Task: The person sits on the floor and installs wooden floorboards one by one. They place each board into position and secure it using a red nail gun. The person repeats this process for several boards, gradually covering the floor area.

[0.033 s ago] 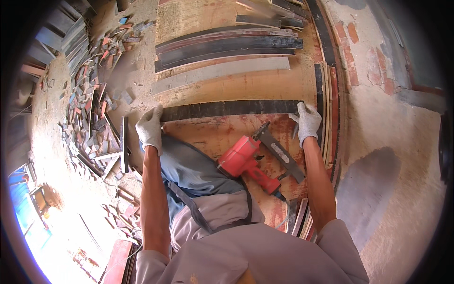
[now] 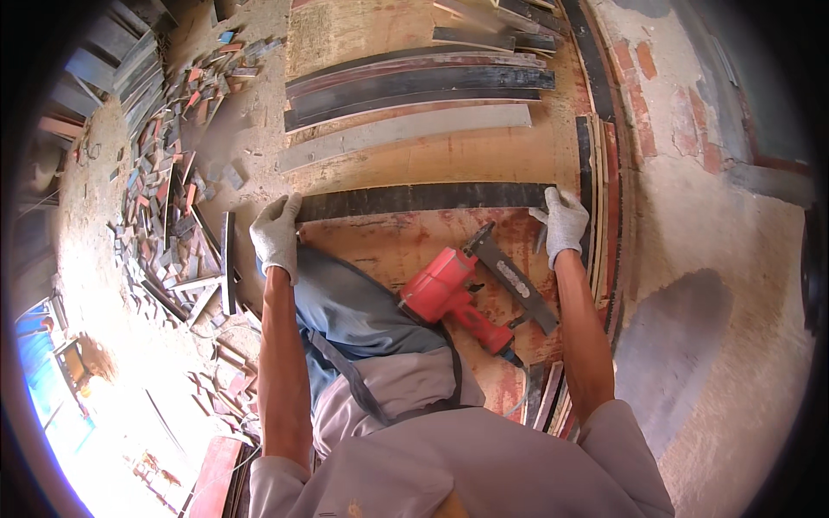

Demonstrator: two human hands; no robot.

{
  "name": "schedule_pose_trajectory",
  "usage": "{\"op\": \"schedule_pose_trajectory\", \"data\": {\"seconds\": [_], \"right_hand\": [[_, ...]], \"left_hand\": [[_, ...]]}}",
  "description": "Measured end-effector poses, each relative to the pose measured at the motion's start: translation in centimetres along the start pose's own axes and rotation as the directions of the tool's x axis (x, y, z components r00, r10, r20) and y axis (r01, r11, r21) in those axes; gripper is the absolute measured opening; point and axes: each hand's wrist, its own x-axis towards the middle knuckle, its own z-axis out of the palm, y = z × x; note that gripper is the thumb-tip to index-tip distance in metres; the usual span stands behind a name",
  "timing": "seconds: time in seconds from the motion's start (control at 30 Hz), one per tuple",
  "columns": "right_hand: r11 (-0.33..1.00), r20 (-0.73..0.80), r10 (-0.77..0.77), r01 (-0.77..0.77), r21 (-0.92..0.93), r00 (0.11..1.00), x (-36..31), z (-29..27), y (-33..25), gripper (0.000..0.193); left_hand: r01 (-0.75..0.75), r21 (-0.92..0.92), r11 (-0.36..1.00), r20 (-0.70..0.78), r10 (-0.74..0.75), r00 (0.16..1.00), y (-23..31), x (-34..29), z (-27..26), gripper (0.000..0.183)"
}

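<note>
A long black-faced wooden strip (image 2: 423, 198) lies crosswise before me, bowed by the lens. My left hand (image 2: 275, 231), in a pale knit glove, is closed at its left end. Its right end is pinched by my right hand (image 2: 563, 220), gloved the same way; a greyish shape beneath those fingers is too unclear to name. A red nail gun (image 2: 445, 285) with a dark magazine rests on the stained wooden panel (image 2: 363, 246) between my forearms, beside my right hand. A hose leaves its handle end.
Beyond the strip lie a grey board (image 2: 406, 135) and several dark boards (image 2: 423, 84). Wood offcuts (image 2: 168, 190) are heaped on the floor at left. Strips stand stacked along the panel's right edge (image 2: 596, 190), beside a worn wall with exposed brick (image 2: 646, 60).
</note>
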Motion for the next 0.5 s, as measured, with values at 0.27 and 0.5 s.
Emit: {"op": "schedule_pose_trajectory", "data": {"seconds": [0.27,0.5], "right_hand": [[0.992,0.077,-0.067,0.075,-0.1,0.995,-0.5,-0.8,0.6,0.029],[0.995,0.147,-0.037,0.05,-0.087,0.988,-2.1,-0.4,1.1,0.032]], "left_hand": [[0.019,-0.065,0.998,-0.028,-0.021,0.999,-0.3,0.1,-1.8,0.043],[-0.015,0.067,0.998,-0.073,0.019,0.997,-1.9,0.5,-3.2,0.042]]}}
